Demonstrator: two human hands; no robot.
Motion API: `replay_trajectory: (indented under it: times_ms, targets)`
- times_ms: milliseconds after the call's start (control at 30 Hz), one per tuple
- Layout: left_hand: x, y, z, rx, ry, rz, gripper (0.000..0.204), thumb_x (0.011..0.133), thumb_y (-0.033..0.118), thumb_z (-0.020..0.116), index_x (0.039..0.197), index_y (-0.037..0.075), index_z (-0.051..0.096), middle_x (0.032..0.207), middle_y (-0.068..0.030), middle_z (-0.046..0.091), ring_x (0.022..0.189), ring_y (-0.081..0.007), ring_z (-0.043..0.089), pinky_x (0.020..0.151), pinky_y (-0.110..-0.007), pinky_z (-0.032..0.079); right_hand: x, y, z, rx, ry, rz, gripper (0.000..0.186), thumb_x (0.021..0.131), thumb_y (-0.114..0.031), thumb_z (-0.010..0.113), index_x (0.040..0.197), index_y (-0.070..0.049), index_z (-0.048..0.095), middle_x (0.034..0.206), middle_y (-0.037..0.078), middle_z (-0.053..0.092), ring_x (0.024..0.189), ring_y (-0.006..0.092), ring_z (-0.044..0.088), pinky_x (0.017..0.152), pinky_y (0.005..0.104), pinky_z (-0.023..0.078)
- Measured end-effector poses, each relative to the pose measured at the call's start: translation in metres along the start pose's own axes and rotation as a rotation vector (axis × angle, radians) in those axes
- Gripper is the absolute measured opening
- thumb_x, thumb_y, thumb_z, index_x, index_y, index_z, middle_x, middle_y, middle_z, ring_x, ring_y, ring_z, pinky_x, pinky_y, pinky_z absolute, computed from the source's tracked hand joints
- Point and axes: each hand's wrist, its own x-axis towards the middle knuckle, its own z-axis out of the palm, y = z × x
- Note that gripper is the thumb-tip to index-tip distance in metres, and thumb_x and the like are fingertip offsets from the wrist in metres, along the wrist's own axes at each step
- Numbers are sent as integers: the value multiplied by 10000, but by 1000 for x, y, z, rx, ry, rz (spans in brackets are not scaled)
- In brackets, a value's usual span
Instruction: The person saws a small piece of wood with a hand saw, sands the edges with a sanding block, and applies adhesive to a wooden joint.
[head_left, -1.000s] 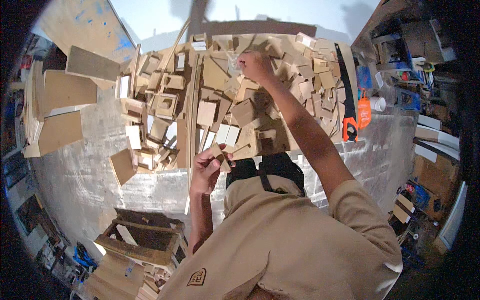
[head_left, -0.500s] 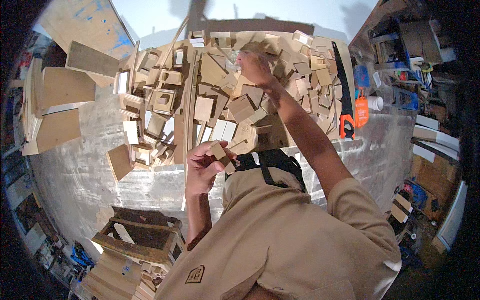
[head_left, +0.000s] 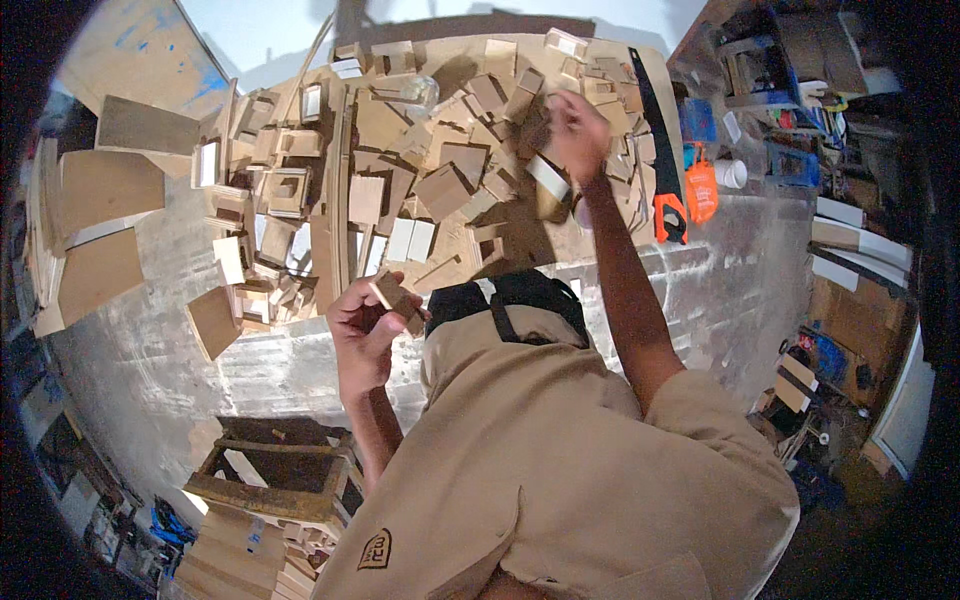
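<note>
My left hand, near the table's front edge, is closed around a small wooden block, with thumb and fingers pinching its sides. My right hand is stretched over the right part of a pile of wood offcuts. Its fingers are smeared by motion, so whether they hold anything is unclear. A narrow wooden block stands close to the left of its fingertips. Just below that hand lies a pale-faced wooden piece, slightly blurred. A clear rounded glass or plastic vessel sits among the offcuts farther back.
A handsaw with an orange and black handle lies along the table's right side. Beyond it hangs an orange bag beside a white cup-like container. Long wooden strips divide the offcuts. A wooden frame stool stands lower left.
My right hand has moved right, away from the clear vessel, which now shows uncovered. My left hand still grips the small block. The whole view has shifted a little.
</note>
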Motion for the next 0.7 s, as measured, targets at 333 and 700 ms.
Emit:
replay_trajectory:
  times_ms: [333,700]
  targets:
    - [3,-1,22,14,-96,-60,507,757,253,852,1129,-15,635,901,-107,702,805,-216,693,708,-382,592,-166,122,-111,-439,-137,297,427,771,-324,785,1119,-115,651,1015,152,665,904,333,668,751,436,544]
    - [-6,3,123,240,-96,32,550,733,282,868,1126,-24,633,858,-121,698,755,-218,697,681,-356,597,-174,132,-122,-191,-389,504,420,767,-285,805,1061,-42,629,843,79,665,856,215,633,775,348,516]
